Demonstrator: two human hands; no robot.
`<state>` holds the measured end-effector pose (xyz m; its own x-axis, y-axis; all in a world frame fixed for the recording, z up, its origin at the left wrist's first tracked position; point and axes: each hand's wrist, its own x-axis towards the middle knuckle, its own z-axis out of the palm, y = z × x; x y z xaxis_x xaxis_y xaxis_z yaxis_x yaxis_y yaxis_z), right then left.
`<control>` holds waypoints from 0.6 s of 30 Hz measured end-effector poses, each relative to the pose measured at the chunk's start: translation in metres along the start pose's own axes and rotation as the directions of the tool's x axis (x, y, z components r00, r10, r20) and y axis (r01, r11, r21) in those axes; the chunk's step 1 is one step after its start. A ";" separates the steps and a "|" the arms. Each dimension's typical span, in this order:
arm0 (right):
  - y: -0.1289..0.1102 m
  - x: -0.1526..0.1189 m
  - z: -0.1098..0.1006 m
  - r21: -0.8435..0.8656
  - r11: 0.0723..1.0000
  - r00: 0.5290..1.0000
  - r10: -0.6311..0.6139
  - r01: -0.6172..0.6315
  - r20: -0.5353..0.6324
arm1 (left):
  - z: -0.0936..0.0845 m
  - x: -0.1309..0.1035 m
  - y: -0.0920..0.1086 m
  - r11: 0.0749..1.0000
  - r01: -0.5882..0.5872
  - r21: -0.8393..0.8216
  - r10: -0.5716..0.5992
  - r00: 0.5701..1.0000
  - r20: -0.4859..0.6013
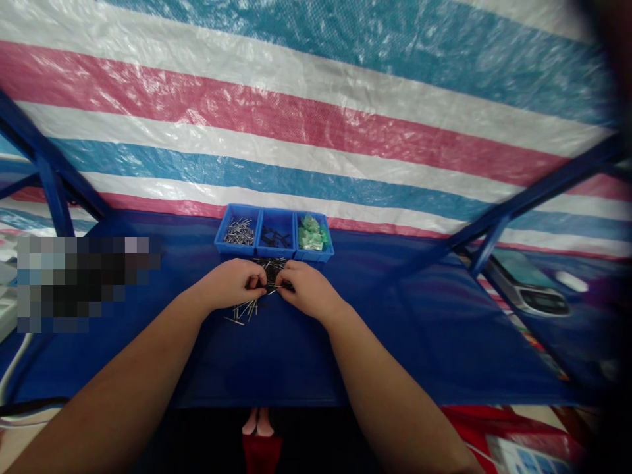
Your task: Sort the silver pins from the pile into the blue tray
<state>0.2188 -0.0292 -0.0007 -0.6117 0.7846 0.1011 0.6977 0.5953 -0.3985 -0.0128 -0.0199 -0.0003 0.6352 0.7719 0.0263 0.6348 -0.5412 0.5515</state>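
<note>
My left hand (pixel 237 284) and my right hand (pixel 309 288) are close together over a pile of dark and silver pins (pixel 272 266) on the blue table. The fingers of both hands are bent and pinched at the pile; what the left one holds is too small to make out. At my right fingertips a thin silver pin (pixel 273 290) shows. Several loose silver pins (pixel 245 309) lie below my left hand. Behind the pile stand three joined blue bins: silver pins (pixel 239 232) in the left, dark pieces (pixel 275 237) in the middle, green plastic packets (pixel 313 234) in the right.
The blue table (pixel 395 329) spreads to both sides. A digital scale (pixel 538 299) sits at the far right beyond a blue metal frame (pixel 523 197). Blurred-out items and a white cable (pixel 14 368) are at the left. A striped plastic sheet (pixel 296 112) hangs behind.
</note>
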 end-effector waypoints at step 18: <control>0.002 -0.001 -0.006 -0.021 0.999 0.997 0.032 -0.033 -0.075 | -0.003 0.000 0.004 0.998 -0.051 -0.023 0.049 0.995 -0.090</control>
<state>0.2231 -0.0274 0.0041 -0.5599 0.8137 0.1562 0.7255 0.5726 -0.3819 -0.0119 -0.0213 0.0038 0.6232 0.7715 0.1283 0.5910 -0.5720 0.5688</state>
